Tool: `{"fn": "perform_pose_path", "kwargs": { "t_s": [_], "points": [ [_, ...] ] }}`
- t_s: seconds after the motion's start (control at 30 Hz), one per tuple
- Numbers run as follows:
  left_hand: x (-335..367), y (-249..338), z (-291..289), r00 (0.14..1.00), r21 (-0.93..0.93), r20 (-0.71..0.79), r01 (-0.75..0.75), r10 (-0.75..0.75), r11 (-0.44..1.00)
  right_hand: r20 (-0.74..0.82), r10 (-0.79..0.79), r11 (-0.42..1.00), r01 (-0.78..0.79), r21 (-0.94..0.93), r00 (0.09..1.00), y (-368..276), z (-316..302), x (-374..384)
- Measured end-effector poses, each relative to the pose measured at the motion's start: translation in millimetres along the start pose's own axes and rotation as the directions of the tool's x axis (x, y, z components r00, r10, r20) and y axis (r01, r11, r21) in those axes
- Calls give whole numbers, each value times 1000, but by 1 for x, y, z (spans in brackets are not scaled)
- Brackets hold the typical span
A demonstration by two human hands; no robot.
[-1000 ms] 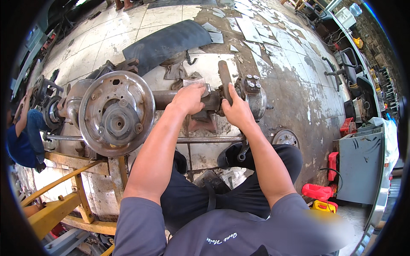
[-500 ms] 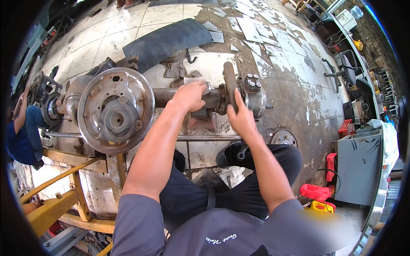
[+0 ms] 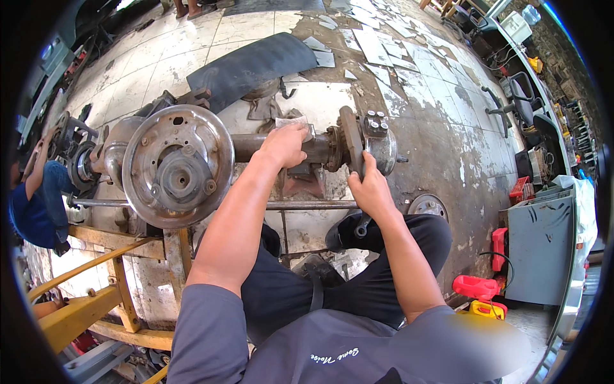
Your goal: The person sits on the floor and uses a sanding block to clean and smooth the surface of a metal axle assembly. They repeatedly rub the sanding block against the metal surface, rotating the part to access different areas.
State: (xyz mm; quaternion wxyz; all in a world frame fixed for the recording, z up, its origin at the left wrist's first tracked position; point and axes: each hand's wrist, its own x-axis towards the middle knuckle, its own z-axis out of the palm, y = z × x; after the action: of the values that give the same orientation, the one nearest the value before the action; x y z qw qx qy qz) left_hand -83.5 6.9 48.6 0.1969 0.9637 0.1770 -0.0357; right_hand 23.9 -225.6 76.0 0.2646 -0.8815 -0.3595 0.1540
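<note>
On stand: rusty axle (image 3: 256, 146) w/ round hub plate (image 3: 178, 166) (both hands (image 3: 284, 144) gripping).

Our single head-worn fisheye view, steeply down and close over our forearms, axle (image 3: 256, 146) mid-frame.

The person wears a grey shirt (image 3: 358, 349) with short sleeves (image 3: 208, 326) – small white writing on it – and dark trousers (image 3: 384, 281). Both arms are bare.
</note>
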Motion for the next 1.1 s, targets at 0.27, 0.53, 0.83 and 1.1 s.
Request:
{"fn": "perform_pose_path", "kwargs": {
  "t_s": [0.27,0.53,0.83,1.1],
  "points": [
    [-1,7,-17,990,-50,132,54,-47,997,-13,-71,991,69,-116,997,10,5,-33],
    [-2,9,-21,991,-39,126,55,-50,998,178,98,924,-23,-382,979,-45,-6,94],
    [0,5,-12,996,-20,94,16,-14,1000,278,20,926,86,-367,960,-46,-53,64],
    [3,7,-11,994,-43,110,27,-22,999,140,-7,947,51,-316,990,-29,-3,71]
  ]
}}
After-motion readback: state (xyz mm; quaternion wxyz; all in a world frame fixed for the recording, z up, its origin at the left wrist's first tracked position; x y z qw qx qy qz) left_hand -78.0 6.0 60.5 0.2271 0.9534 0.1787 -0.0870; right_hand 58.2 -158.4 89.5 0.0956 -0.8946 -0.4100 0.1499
